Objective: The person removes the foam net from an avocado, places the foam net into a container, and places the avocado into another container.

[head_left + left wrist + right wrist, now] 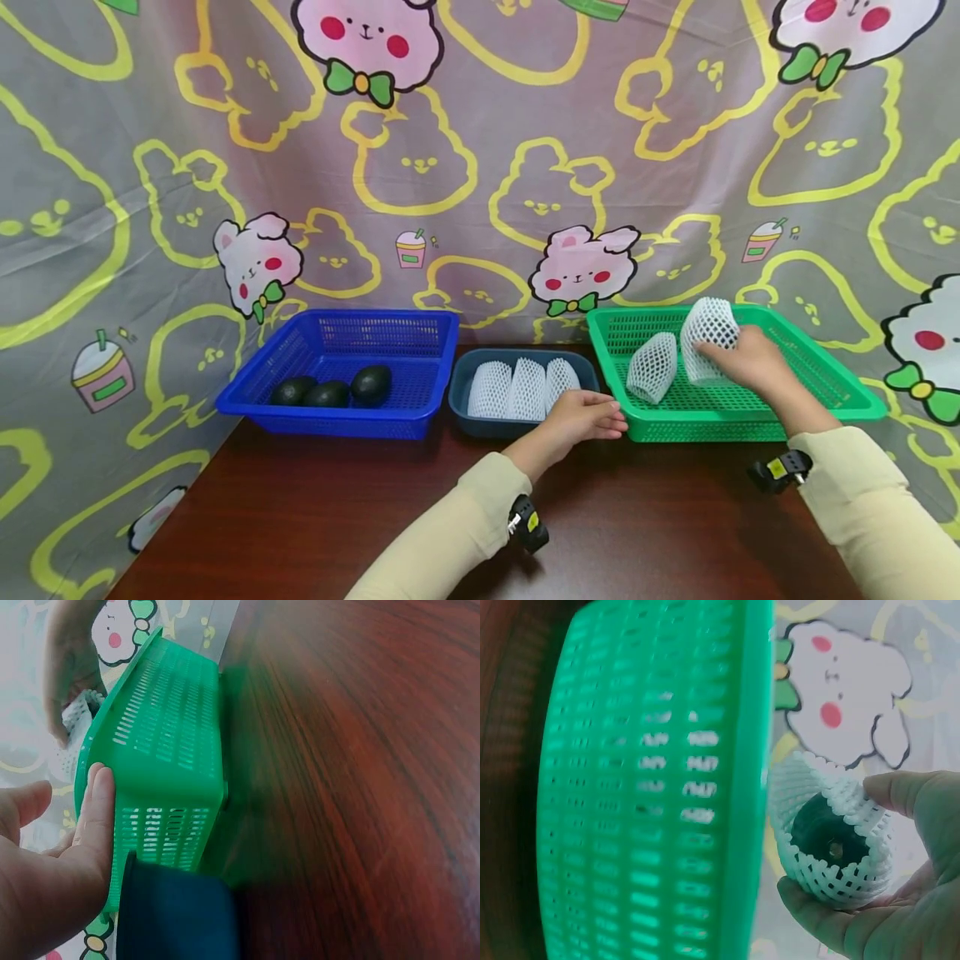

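My right hand (753, 362) grips an avocado (829, 832) wrapped in a white foam net (708, 329), held upright over the green basket (750, 427). The right wrist view looks into the net's open end, where the dark fruit shows between thumb and fingers. Another white foam net (651, 367) leans inside the basket, left of this hand. My left hand (576, 421) has its fingers extended, the fingertips at the basket's near left corner; the left wrist view shows them along the green rim (94, 750).
A dark blue-grey tray (487, 427) with three white foam nets (527, 390) stands between the baskets. At left, a blue basket (352, 423) holds three bare avocados (371, 385). All stand on a brown wooden table (337, 500) before a patterned cloth (465, 167).
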A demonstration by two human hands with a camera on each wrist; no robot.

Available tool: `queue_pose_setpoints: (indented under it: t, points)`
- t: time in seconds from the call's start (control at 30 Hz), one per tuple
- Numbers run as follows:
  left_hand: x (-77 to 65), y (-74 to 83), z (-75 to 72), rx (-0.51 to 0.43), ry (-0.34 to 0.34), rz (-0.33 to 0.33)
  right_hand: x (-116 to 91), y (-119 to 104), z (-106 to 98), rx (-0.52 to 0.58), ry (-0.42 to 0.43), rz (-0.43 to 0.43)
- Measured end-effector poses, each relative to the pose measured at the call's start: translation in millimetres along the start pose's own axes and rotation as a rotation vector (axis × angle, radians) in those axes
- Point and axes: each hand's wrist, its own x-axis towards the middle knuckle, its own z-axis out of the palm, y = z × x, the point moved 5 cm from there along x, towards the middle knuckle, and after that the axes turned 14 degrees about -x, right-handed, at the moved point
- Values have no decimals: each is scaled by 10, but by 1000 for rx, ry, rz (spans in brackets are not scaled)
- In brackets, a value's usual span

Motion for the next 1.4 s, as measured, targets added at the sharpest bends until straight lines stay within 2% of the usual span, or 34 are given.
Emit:
queue_pose_setpoints:
  t: [0.37,0.53,0.73,1.1,1.4]
  points:
    - [-142,172,-149,37,-13,9,-232,-392,-44,119,-6,-72]
    - [-240,287,-219,59,-17,22,-333,-521,-28,116,11,-86]
    - [-380,409,-330,134,-46,57,-442,-650,18,135,40,-118]
    - [-605,548,-568,299,-76,116,-626,-892,175,219,78,-270]
    - [-814,636,-744,400,-55,200,-751,-1101,388,176,82,-416]
